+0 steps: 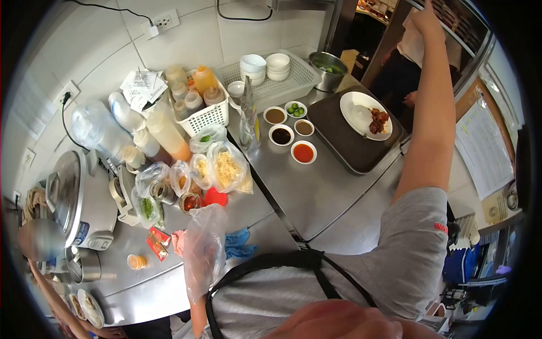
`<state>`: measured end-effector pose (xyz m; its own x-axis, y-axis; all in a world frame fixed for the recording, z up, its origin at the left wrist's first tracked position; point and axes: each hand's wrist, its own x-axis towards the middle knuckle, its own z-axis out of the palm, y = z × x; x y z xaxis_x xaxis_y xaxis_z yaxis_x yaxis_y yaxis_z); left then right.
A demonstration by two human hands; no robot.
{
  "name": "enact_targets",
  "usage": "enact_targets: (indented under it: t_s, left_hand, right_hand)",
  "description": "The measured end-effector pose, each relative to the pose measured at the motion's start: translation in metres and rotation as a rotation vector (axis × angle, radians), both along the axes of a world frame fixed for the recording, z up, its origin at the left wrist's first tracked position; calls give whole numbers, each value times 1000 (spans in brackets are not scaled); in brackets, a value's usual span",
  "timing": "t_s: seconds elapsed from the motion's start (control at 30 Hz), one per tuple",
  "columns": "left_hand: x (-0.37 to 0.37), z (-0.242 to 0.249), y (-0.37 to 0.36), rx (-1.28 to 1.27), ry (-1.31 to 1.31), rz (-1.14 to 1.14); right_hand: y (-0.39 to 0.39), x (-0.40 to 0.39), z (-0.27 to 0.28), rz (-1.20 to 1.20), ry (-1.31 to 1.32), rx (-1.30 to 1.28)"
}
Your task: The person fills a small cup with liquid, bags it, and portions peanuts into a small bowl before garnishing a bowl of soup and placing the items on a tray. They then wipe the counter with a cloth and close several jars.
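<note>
Right hand (424, 20) is reaching up to the overhead shelf (460, 22), grip unclear at the frame edge, while left hand (199, 248) — sheathed in a plastic glove, gripping nothing — is hovering over the desk (316, 192) beside the tray (353, 147) carrying the plated food (366, 116).

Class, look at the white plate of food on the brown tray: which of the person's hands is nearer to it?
Right. The right hand reaches up above the plate; the left hand, inside a plastic bag, stays far down the counter.
</note>
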<state>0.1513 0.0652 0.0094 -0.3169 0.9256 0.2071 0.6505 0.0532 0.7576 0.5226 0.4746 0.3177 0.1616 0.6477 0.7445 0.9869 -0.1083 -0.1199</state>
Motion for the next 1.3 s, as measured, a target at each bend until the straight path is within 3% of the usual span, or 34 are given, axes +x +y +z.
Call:
enact_targets:
  t_s: [0.1,0.17,0.27,0.3,0.33,0.37,0.43,0.47,0.53,0.57,0.63,0.73,0.83,1.1,1.23,1.3]
  left_hand:
    - [2,20,-3,-82,151,-10]
    - [0,24,-1,-94,193,-22]
    - [3,27,-7,-52,115,-20]
    - [6,28,-7,-16,67,-35]
    - [8,31,-8,-30,34,-58]
    - [10,35,-8,-41,3,-84]
    - [12,42,-10,-34,25,-120]
    - [13,44,-13,-14,73,-126]
    - [12,46,-21,18,150,-132]
    - [12,45,-23,26,165,-144]
    - [8,43,-30,39,187,-172]
    - [-1,38,-41,44,198,-251]
    - [-16,31,-55,46,210,-354]
    - [-66,-19,-96,58,251,-633]
    - [-72,-46,-94,115,232,-686]
    - [-65,-35,-86,48,121,-682]
  right_hand:
    - [-63,-81,-6,-25,-178,-250]
    - [-62,-97,-53,236,-641,58]
    - [-100,-138,-119,659,-691,-92]
    - [-131,-157,-128,632,-778,-370]
    - [-141,-155,-157,1034,-856,-190]
    - [-167,-170,-164,1091,-571,-680]
    - [-171,-166,-230,1563,-459,-1113]
    - [-181,-163,-245,1615,-537,-1353]
    - [-189,-144,-321,1513,-730,-1848]
    - [-190,-116,-389,1654,-651,-1946]
    - [-258,-91,-346,827,-425,-2412]
    - [-342,-46,-396,676,-369,-2754]
    - [-412,-14,-444,548,-200,-2636]
    - [-551,34,-546,172,133,-1894]
    - [-584,32,-570,173,7,-1730]
    - [-588,30,-588,299,-272,-1585]
